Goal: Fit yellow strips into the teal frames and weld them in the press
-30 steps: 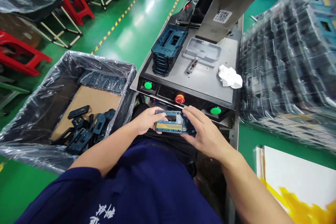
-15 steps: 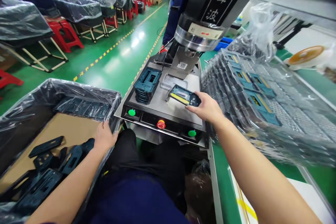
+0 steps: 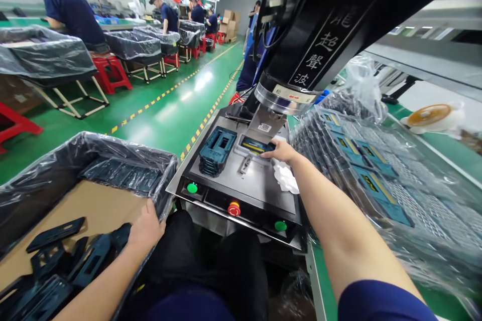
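Observation:
My right hand [image 3: 281,151] pinches the near right end of a dark teal plastic housing plate with a yellow strip [image 3: 251,146]. The plate lies at the light-coloured fixture [image 3: 237,151] beneath the metal head [image 3: 264,123] of a press; whether it is fully seated I cannot tell. Left of the fixture rises a stack of similar teal plates [image 3: 217,146]. My left hand [image 3: 146,226] is closed over the right rim of a plastic-lined bin [image 3: 165,176]; its fingertips are partly hidden. Loose dark plates [image 3: 56,233] lie inside the bin on cardboard.
Two green buttons [image 3: 192,188] and a red emergency stop [image 3: 234,209] line the press's front edge. A crumpled white cloth or tissue [image 3: 286,177] lies by my right forearm. Stacked clear trays [image 3: 417,195] with teal plates stand at right. Several people sit along benches behind.
My right hand has carried the plate forward from above the front of the press bed to the fixture under the head. My left hand stays at the bin rim. The view has tilted up.

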`<state>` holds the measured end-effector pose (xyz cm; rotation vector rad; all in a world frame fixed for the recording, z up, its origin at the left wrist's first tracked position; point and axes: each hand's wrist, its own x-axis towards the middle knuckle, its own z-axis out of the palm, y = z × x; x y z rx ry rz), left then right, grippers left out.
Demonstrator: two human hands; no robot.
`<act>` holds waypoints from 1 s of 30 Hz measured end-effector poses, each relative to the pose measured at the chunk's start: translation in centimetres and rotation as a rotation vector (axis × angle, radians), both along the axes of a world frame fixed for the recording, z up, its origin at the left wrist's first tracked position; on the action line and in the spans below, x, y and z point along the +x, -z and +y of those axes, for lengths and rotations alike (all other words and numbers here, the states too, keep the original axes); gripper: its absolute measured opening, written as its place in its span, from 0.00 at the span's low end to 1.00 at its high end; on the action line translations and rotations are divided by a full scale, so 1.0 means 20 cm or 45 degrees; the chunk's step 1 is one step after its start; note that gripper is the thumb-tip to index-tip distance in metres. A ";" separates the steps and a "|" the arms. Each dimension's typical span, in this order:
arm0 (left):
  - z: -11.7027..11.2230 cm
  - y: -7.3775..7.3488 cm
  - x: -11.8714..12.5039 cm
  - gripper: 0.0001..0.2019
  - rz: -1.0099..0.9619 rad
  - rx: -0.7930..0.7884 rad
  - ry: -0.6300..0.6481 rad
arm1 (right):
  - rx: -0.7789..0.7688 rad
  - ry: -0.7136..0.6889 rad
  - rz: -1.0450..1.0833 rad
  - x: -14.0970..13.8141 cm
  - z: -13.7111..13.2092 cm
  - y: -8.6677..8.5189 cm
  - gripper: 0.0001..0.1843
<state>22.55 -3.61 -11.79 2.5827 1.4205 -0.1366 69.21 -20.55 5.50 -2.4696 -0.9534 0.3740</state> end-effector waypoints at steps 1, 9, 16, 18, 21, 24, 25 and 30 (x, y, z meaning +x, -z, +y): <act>0.00 0.00 0.00 0.37 -0.009 0.000 0.002 | -0.007 -0.018 0.009 0.02 0.01 0.00 0.31; -0.01 -0.01 0.01 0.37 0.005 -0.003 0.002 | 0.000 -0.168 -0.038 0.04 0.04 0.06 0.31; 0.00 -0.01 0.01 0.39 0.014 -0.022 -0.005 | 0.180 -0.268 -0.413 -0.13 0.01 0.17 0.26; 0.00 0.00 0.01 0.38 0.019 -0.018 -0.007 | 0.172 -0.271 -0.498 -0.18 0.02 0.20 0.22; 0.00 0.00 0.01 0.39 0.029 0.004 0.002 | 0.115 -0.232 -0.499 -0.23 0.05 0.24 0.17; 0.00 0.00 0.00 0.38 0.016 0.031 0.016 | 0.082 -0.187 -0.490 -0.25 0.07 0.25 0.16; -0.01 0.00 0.00 0.37 0.006 0.043 0.024 | 0.077 -0.189 -0.487 -0.26 0.08 0.24 0.17; -0.01 0.01 0.00 0.37 -0.008 0.044 0.036 | 0.149 -0.189 -0.510 -0.35 0.04 0.22 0.25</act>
